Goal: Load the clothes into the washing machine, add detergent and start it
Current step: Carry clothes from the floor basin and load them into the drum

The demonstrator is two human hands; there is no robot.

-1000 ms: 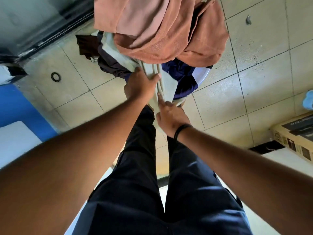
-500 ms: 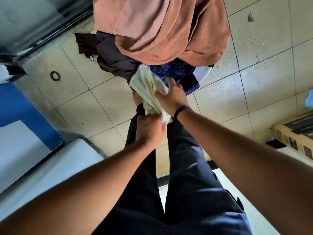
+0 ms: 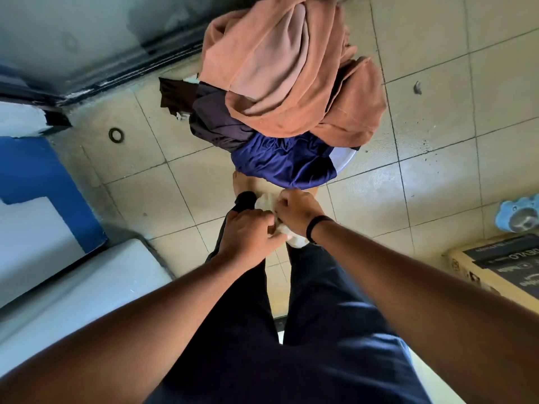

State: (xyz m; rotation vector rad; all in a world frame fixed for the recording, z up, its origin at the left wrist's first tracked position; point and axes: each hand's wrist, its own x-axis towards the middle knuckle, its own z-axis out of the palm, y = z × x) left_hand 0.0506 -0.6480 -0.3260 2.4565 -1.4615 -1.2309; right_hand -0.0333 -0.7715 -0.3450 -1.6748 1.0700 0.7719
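A heap of clothes fills a white basket [image 3: 348, 157] on the tiled floor: an orange-brown garment [image 3: 291, 71] on top, a dark purple one [image 3: 218, 121] and a navy blue one [image 3: 283, 163] below. I hold a bunched cream cloth [image 3: 267, 201] in front of my legs, just short of the heap. My left hand [image 3: 248, 236] grips its near side. My right hand [image 3: 297, 212], with a black band on the wrist, grips it from the right. Most of the cloth is hidden inside my hands.
A white appliance top [image 3: 73, 290] lies at the lower left, beside a blue and white surface [image 3: 32, 182]. A cardboard box [image 3: 501, 269] stands at the right, with a blue object [image 3: 519, 217] beyond it. A black ring [image 3: 116, 135] lies on the floor tiles.
The cream cloth has come out of the heap and toward my legs. Both hands have bunched it up small, and the camera has tilted so the heap sits farther away.
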